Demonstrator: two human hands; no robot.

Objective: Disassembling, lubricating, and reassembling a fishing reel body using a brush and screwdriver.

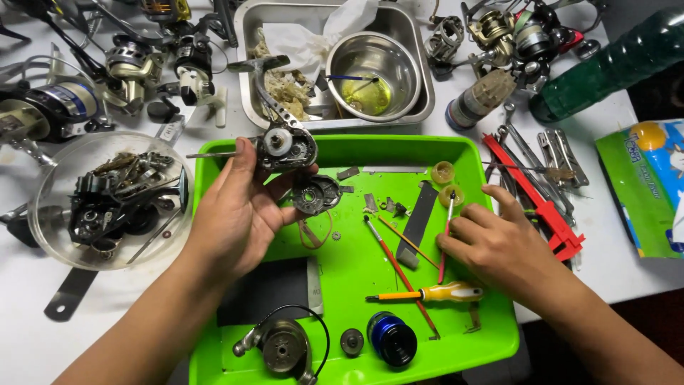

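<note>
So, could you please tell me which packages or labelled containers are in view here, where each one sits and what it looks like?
Soft pack: right edge of the table, flat and rectangular, green and blue with a round orange picture.
Small can: right of the steel tray, lying tilted, cylindrical, grey with a dark blue end and a worn label.
Green bottle: top right, lying on its side.

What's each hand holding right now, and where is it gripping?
Left hand holds the reel body by its lower edge. Right hand pinches the small red-handled brush mid-shaft.
</note>
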